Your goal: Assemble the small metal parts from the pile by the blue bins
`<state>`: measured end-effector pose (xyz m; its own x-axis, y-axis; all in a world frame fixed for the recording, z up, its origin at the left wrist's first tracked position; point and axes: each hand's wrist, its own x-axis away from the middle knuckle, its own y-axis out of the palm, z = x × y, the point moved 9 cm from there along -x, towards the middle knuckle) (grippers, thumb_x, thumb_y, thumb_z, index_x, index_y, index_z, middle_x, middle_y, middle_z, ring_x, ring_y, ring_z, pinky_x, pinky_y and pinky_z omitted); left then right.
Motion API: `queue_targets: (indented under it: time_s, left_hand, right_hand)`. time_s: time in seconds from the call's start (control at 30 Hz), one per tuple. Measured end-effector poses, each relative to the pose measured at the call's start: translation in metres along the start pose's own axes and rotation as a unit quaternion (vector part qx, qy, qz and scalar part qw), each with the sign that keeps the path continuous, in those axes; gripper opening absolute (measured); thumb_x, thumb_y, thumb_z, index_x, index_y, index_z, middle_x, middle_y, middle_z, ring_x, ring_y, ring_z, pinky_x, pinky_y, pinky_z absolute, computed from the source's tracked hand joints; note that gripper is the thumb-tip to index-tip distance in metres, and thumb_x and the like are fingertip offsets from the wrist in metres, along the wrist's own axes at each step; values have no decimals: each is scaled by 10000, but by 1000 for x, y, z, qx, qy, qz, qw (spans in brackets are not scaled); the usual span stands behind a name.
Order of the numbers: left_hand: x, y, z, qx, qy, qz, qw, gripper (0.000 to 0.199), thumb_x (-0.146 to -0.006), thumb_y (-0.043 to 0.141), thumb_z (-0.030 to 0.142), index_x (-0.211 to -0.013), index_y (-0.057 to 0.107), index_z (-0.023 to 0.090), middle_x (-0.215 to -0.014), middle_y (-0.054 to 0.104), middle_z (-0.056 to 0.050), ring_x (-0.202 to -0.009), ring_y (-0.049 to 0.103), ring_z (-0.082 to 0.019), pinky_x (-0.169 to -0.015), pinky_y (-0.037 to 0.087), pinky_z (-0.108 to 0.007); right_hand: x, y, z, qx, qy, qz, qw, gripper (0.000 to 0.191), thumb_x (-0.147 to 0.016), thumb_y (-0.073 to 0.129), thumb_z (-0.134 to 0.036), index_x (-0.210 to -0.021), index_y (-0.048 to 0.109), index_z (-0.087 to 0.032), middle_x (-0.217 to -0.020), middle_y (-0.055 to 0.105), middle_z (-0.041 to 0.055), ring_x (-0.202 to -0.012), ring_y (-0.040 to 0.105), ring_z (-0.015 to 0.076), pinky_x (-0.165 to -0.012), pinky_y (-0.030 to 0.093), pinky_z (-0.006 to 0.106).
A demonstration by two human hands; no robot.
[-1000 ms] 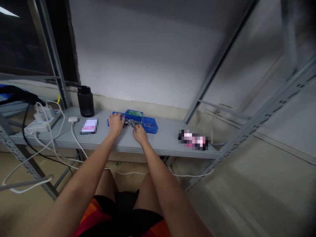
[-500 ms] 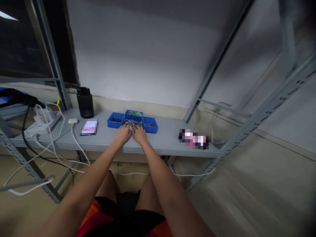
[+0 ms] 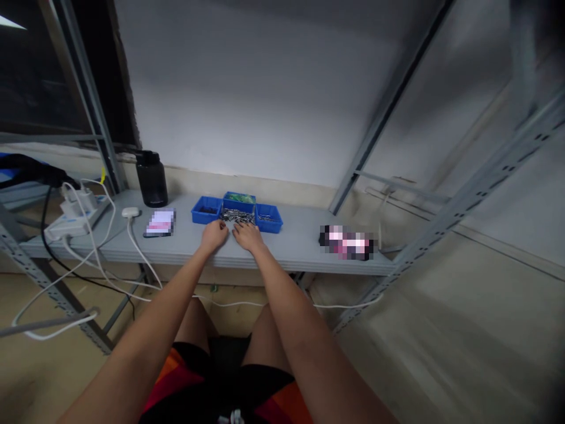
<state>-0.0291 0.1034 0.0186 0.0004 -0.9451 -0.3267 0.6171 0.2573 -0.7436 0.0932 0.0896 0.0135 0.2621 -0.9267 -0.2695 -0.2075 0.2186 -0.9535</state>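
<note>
Small shiny metal pieces point(image 3: 237, 215) lie in a heap between the blue bins on the shelf. My right hand point(image 3: 248, 235) rests at the near edge of this heap, fingers stretched out and touching the pieces. Just left of it, my left hand point(image 3: 214, 236) is closed, its fingers curled together; what they hold, if anything, is too small to tell. The left blue bin point(image 3: 205, 219) has dark small parts inside. In the right blue bin point(image 3: 270, 226) lie a few thin metal pieces. Behind the heap, the back blue bin point(image 3: 239, 204) contains something green.
A black bottle point(image 3: 152, 179) stands at the back left of the grey shelf point(image 3: 300, 250), with a phone point(image 3: 159, 224) before it. White cables trail from a power strip point(image 3: 79, 218) over the edge. A blurred-out item point(image 3: 346, 242) lies at right, near metal uprights.
My left hand has drawn back a little from the heap, its fingers now curled. My right hand's fingers have spread out over the near edge of the pieces.
</note>
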Motion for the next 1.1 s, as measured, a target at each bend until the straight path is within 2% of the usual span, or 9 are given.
queue_targets:
  time_s: [0.23,0.4,0.67,0.87,0.97,1.1]
  left_hand:
    - [-1,1,-3,23,-9,-4,1000,286,-832,547,214,-1036,730,134,-1032,744,-156,-955,675,-262,-811,470,-295]
    - [1,2,0,7,-13,-27,1000,297,-856,532,211,-1073,721,136,-1091,734,-139,-1008,662,-253,-834,461,-283]
    - [3,3,4,-5,9,-41,999,283,-852,538,198,-1047,735,143,-1080,738,-131,-997,660,-262,-816,461,-290]
    - [3,3,4,-9,22,-39,999,280,-839,554,196,-1035,749,151,-1068,742,-133,-990,665,-263,-819,462,-292]
    - [3,5,6,-17,35,-46,998,298,-848,562,234,-1064,750,149,-1068,743,-137,-983,665,-264,-821,461,-298]
    - [3,10,10,-18,64,-72,995,306,-849,584,295,-1064,761,167,-1029,752,-121,-930,672,-255,-806,463,-298]
  right_hand:
    - [1,-5,9,-10,49,42,998,336,-955,430,-247,-1150,681,-141,-1221,651,163,-1173,554,274,-969,425,372]
    - [1,-5,15,-24,62,54,996,309,-947,438,-188,-1092,708,-150,-1155,683,136,-1095,610,231,-930,449,301]
    - [2,-6,16,-55,64,45,995,312,-940,445,-122,-1130,686,-179,-1178,685,104,-1117,609,210,-950,445,281]
    - [0,-2,22,-79,72,74,992,360,-942,427,-110,-1231,623,-197,-1142,690,118,-1059,630,220,-918,474,314]
    - [-5,3,23,-105,44,86,990,329,-933,447,-102,-1172,656,-186,-1127,692,120,-1064,625,218,-942,464,320]
    - [-10,6,15,-158,-39,97,982,291,-939,463,-107,-1138,665,-168,-1144,689,110,-1106,599,212,-993,440,335]
